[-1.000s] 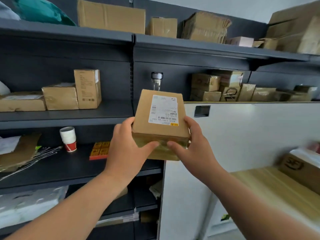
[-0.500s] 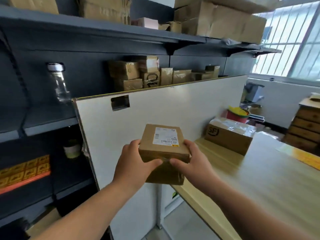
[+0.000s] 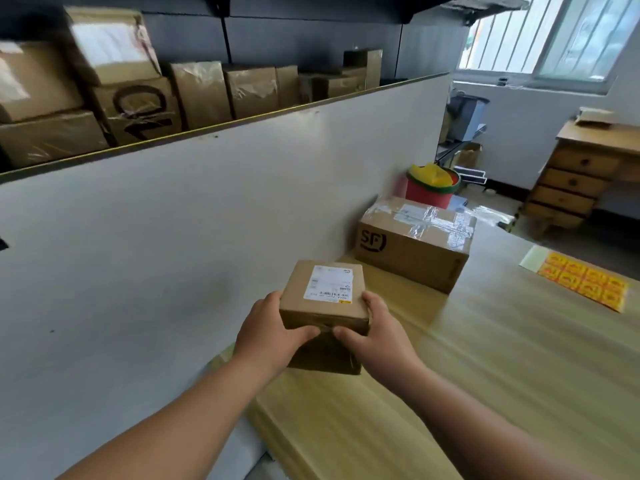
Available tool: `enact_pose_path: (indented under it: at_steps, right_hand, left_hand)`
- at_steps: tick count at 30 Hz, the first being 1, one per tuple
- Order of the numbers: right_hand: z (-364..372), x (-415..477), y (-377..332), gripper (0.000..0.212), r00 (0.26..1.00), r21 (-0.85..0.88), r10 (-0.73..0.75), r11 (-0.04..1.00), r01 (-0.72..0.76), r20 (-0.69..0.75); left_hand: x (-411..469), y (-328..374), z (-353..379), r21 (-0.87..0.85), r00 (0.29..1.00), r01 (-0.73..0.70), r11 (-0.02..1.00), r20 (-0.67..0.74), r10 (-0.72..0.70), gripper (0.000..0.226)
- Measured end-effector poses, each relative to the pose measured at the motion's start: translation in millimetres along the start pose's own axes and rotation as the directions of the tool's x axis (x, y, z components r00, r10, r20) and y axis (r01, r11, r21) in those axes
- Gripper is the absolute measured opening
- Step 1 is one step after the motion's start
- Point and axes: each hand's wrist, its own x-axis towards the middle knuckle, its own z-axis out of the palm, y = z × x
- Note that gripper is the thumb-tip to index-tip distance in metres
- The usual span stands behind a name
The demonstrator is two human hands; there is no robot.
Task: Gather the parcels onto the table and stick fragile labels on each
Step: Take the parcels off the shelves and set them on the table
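A small brown parcel (image 3: 325,299) with a white shipping label on top is gripped from both sides, my left hand (image 3: 266,330) on its left face and my right hand (image 3: 377,336) on its right. It hovers over the near left corner of the wooden table (image 3: 502,368). A larger taped parcel (image 3: 412,251) marked SF rests on the table against the white partition. A sheet of yellow and orange fragile labels (image 3: 585,285) lies flat at the table's right side.
A white partition (image 3: 207,216) runs along the table's left edge, with a dark shelf of several cardboard boxes (image 3: 138,98) behind it. A red bucket (image 3: 433,187) and a wooden drawer unit (image 3: 581,174) stand beyond the table, under a window.
My view and both hands swung right from the shelves to the table. The small parcel travelled with them and now hangs lower, over the table's corner.
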Motion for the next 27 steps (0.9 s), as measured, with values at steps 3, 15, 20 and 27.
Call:
enact_pose_path:
  at_steps: [3,15,20,27]
  right_hand:
    - [0.0,40.5,21.2,0.084,0.999,-0.012,0.048,0.999,-0.048,-0.027]
    - [-27.0,164.9,113.2,0.093,0.978,-0.271,0.143,0.958,-0.097,0.154]
    - [-42.7,200.3,138.6,0.074,0.985,-0.469,0.169,0.867,-0.17,-0.044]
    - [-56.6,212.8,138.8,0.066,0.965,-0.555,0.126,0.798,-0.237,-0.23]
  left_hand:
    - [46.4,1.4,30.9,0.038,0.999,0.019,0.999,0.042,-0.02,0.068]
    - [134.4,-15.9,144.5,0.013,0.965,0.16,0.987,0.21,-0.159,0.048]
    - [159.6,-4.2,172.7,-0.061,0.902,0.222,0.973,0.391,-0.182,0.072]
    - [170.2,19.0,162.9,0.097,0.886,-0.022,0.995,0.464,-0.025,0.072]
